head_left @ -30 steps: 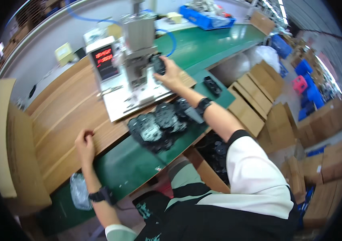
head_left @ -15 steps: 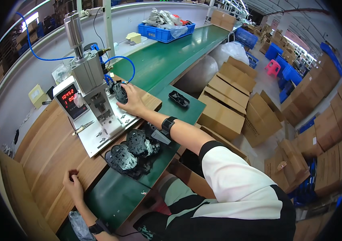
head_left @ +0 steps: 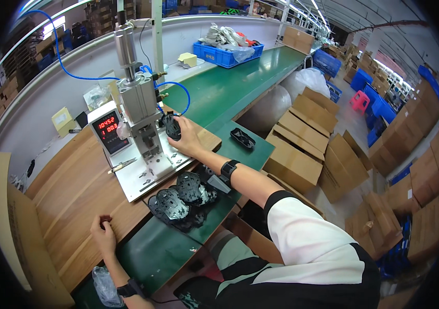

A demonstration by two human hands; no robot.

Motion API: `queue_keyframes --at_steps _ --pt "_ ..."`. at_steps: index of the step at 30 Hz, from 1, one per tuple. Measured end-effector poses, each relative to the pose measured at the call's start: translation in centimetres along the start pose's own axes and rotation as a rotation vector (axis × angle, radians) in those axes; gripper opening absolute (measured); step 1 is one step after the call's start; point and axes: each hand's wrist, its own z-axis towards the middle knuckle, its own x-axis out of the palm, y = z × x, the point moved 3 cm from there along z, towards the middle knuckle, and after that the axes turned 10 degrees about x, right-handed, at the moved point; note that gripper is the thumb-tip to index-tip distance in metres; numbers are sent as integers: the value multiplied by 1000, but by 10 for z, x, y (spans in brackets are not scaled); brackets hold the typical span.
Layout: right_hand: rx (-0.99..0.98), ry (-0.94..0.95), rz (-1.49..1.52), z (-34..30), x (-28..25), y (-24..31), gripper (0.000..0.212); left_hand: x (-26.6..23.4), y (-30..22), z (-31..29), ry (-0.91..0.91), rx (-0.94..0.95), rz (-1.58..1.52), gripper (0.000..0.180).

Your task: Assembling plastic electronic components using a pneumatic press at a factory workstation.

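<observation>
Beside the bench press [head_left: 139, 103], my right hand [head_left: 188, 139] grips a black oval plastic shell [head_left: 171, 127], thumb and fingers around its edge. A red-lit display box [head_left: 110, 131] is attached to the press, which stands on a white metal base plate [head_left: 134, 185]. My left hand [head_left: 103, 238] rests at the edge of the wooden board [head_left: 70, 216], fingers curled around something small and dark that I cannot make out. Between my arms lies a heap of similar black shells [head_left: 183, 198], some with shiny silvery patches. A pen-like tool [head_left: 122, 165] lies on the base plate's left edge.
Another black part [head_left: 242, 138] sits on the green bench at the right. Farther back, a blue crate [head_left: 228, 54] with bagged items stands beside the green conveyor [head_left: 229, 77]. Open cardboard boxes [head_left: 296, 149] fill the right side. A blue air hose [head_left: 184, 92] loops behind the press.
The whole view has shifted, so the bench appears farther right and slightly lower. My right hand keeps its hold on the black shell beside the press; my left hand stays by the board's edge.
</observation>
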Motion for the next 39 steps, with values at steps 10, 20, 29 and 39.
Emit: queue_keyframes --at_steps 10,20,29,39 --pt "38 -96 129 -2 -61 39 68 6 -8 3 3 40 -11 18" --pt "498 -688 -224 -292 -318 -65 52 4 -13 1 14 46 34 18" --pt "1045 -537 -756 -456 -304 -189 64 5 -20 8 5 73 82 14" --pt "150 135 -319 -180 -157 39 68 1 -16 -1 11 80 99 19"
